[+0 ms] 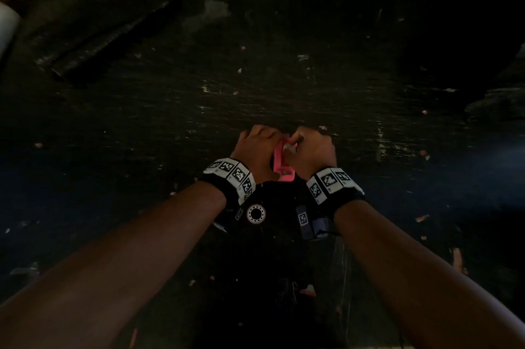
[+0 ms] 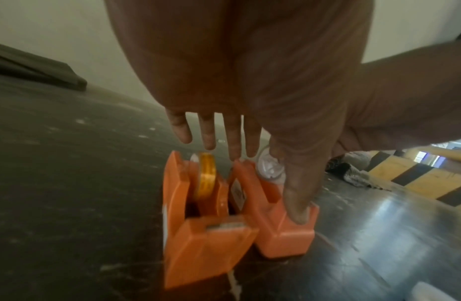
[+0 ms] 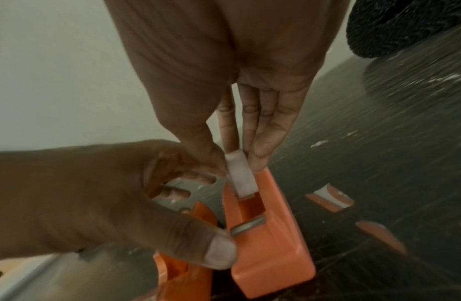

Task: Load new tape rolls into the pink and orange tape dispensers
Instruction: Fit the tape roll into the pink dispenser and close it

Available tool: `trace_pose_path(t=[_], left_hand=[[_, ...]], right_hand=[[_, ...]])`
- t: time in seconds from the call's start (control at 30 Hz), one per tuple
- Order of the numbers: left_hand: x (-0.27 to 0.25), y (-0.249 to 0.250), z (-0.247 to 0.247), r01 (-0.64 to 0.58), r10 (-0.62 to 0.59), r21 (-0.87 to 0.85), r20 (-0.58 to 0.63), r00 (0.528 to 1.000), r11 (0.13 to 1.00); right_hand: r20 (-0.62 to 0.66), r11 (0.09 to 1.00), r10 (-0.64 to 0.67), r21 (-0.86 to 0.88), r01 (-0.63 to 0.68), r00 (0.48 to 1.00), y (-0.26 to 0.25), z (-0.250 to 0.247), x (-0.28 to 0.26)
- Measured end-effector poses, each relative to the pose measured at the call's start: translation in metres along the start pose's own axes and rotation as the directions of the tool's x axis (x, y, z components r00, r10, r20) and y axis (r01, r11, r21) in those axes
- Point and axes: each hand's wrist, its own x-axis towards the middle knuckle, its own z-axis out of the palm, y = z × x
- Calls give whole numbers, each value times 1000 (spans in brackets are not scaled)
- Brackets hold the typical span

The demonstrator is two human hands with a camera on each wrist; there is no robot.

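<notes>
The pink dispenser (image 1: 279,162) stands on the dark table between my hands. My left hand (image 1: 255,147) holds it steady, fingers at its rear and thumb (image 3: 219,252) pressed on its front near the cutter. My right hand (image 1: 311,149) pinches a white tape roll (image 3: 241,175) between thumb and fingers, its lower edge inside the open slot of the pink dispenser (image 3: 275,244). Just left of the pink dispenser (image 2: 283,234) sits the orange dispenser (image 2: 198,244) with a yellow roll (image 2: 206,177) in it. The white roll (image 2: 268,167) shows partly behind my left thumb.
Two small orange-and-white pieces (image 3: 329,197) (image 3: 381,236) lie on the table to the right. A long dark flat object (image 1: 108,30) lies at the back left and a dark bundle (image 1: 494,104) at the right. A yellow-black striped barrier (image 2: 417,175) stands beyond the table.
</notes>
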Motion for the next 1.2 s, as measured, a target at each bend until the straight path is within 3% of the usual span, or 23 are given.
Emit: trace_pose_path(t=[0.47, 0.77, 0.87, 1.2], left_hand=[[0, -5, 6, 2, -4, -67, -29, 1000, 998], [-3, -5, 5, -20, 17, -87, -36, 999, 996], [-3, -6, 6, -29, 25, -90, -46, 999, 995], [-2, -9, 8, -55, 50, -83, -58, 997, 995]], right_hand=[[73, 991, -12, -132, 22, 997, -3, 3, 9], [138, 948, -212, -212, 238, 967, 27, 9, 14], [203, 938, -200, -242, 247, 958, 22, 6, 9], [193, 893, -322, -264, 365, 927, 20, 1, -6]])
